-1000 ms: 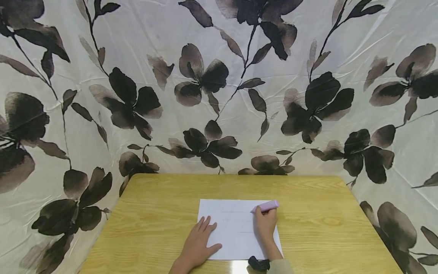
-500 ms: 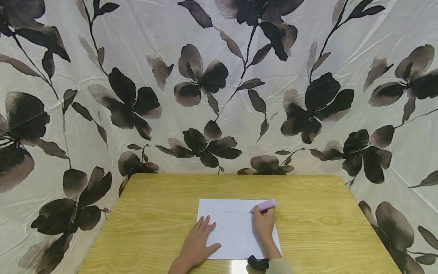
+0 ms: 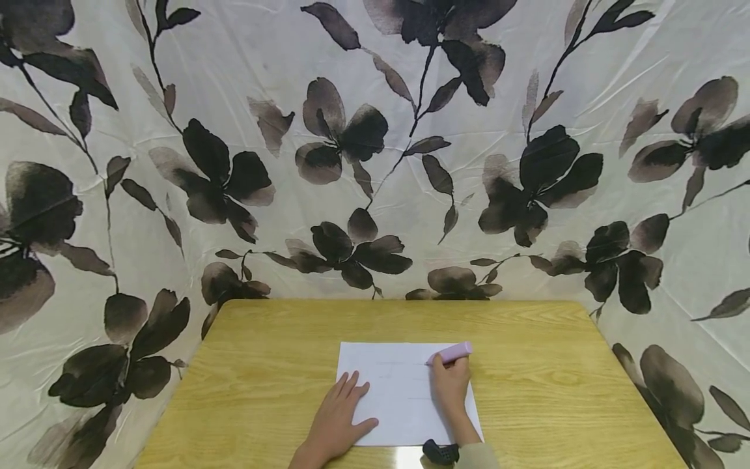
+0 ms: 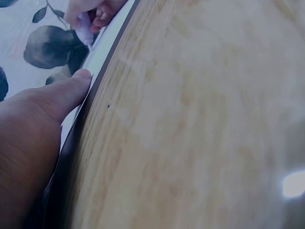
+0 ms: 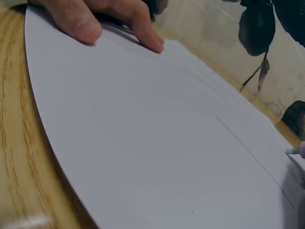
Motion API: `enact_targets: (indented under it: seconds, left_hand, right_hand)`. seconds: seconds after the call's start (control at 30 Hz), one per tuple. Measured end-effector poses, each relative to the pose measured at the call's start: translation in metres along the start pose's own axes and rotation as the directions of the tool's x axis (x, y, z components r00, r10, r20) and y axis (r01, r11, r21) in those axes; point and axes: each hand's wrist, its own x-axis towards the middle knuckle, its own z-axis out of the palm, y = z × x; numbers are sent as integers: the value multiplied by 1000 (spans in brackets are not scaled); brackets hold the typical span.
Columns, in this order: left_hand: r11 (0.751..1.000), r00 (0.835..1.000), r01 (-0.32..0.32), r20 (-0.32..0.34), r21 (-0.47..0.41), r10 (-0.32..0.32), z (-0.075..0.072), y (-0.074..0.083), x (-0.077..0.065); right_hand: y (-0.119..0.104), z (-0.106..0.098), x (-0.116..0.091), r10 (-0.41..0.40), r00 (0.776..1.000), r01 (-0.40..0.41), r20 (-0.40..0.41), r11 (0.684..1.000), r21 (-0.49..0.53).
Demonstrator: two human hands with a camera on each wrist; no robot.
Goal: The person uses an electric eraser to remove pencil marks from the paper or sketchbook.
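Observation:
A sheet of white paper (image 3: 392,417) lies on the table, with a few thin dark lines on it. My right hand (image 3: 452,387) pinches a thick lilac pen (image 3: 457,352) near the sheet's upper right, its point down at the paper. In the right wrist view only the tip of the pen (image 5: 297,151) shows at the right edge, beside a long thin line (image 5: 255,157). My left hand (image 3: 336,417) rests flat on the left part of the sheet, fingers spread. The left wrist view has its thumb (image 4: 71,93) at the paper's edge.
The yellow wood-grain table (image 3: 263,352) spreads around the sheet. A black wrist strap (image 3: 441,452) sits by the right sleeve (image 3: 477,456). Behind the table hangs a white cloth (image 3: 457,143) with dark printed flowers.
My right hand and the pen have shifted very slightly left along the upper part of the sheet. The left hand stays in place on the paper.

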Motion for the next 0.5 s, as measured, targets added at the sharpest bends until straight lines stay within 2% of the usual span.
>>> enact_targets:
  seconds: [0.13, 0.3, 0.43, 0.5]
  left_hand:
    - [1000, 999, -17, -42, 7, 17, 4, -1, -1]
    - [1000, 999, -17, -48, -5, 17, 3, 0, 0]
    - [1000, 1000, 5, -16, -14, -5, 1, 1, -1]
    - [1000, 1000, 11, -3, -18, -11, 0, 1, -1]
  right_hand:
    - [2, -1, 0, 9, 1000, -9, -11, 1000, -1]
    - [-2, -2, 3, 81, 993, -71, -90, 992, 108]
    - [-5, -1, 6, 93, 995, -95, 21, 985, 144]
    - [-5, -1, 6, 72, 994, -82, 86, 990, 113]
